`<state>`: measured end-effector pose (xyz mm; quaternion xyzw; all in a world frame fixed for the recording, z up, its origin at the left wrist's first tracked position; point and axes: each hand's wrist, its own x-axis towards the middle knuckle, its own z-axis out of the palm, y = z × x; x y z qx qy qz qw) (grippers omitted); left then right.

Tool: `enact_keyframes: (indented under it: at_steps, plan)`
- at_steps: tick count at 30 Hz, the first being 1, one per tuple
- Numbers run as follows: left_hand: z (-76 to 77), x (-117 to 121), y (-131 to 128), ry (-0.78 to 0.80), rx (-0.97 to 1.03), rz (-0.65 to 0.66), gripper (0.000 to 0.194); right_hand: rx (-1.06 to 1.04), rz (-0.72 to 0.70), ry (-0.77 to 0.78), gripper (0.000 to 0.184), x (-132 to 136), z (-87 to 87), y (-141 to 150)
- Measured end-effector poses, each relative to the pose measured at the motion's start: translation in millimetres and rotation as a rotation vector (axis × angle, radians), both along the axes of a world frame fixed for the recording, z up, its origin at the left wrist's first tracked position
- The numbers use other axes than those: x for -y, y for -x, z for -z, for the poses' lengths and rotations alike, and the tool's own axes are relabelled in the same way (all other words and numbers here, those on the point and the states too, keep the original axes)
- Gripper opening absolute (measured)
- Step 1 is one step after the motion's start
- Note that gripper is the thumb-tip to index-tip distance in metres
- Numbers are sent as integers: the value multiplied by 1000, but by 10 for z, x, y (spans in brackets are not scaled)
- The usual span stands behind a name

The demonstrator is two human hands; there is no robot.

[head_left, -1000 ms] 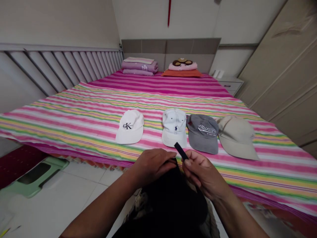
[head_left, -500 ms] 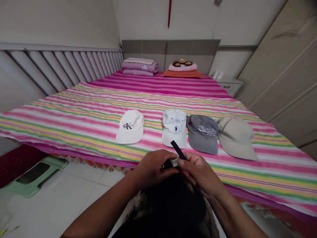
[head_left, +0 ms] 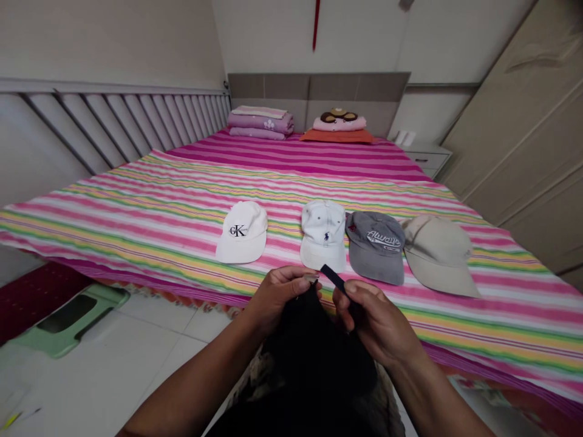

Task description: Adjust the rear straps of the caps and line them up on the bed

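I hold a black cap (head_left: 319,358) in front of me at the foot of the bed. My left hand (head_left: 279,294) is closed, pinching the cap's back edge near a small metal buckle. My right hand (head_left: 371,318) is closed on the cap's dark adjuster strap (head_left: 333,278), whose free end sticks up between my hands. On the striped bedspread just beyond lie a white cap with a black logo (head_left: 242,232), a white cap with a small emblem (head_left: 324,235), a grey cap with lettering (head_left: 377,246) and a beige cap (head_left: 438,255).
The bed (head_left: 182,200) has a pink, yellow and green striped cover. Folded purple bedding (head_left: 260,123) and a pillow with a plush toy (head_left: 337,124) sit at the headboard. A green stool (head_left: 68,318) stands on the tiled floor at left. A wardrobe (head_left: 528,115) lines the right side.
My hands have drawn slightly apart and risen a little; the strap's end now stands free between them, and the pale buckle is less exposed than half a second ago.
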<state>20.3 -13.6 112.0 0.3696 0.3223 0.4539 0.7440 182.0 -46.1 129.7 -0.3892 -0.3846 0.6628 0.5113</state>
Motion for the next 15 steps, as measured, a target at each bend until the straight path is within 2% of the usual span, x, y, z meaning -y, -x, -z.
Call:
enact_keyframes:
  at_steps: [4,15]
  plan:
    - [46,-14,-43,99,117,18,29,15,13,-24,28,8,-34,-4]
    - [53,-27,-29,97,156,2,29,-18,-29,8,23,-13,9,8]
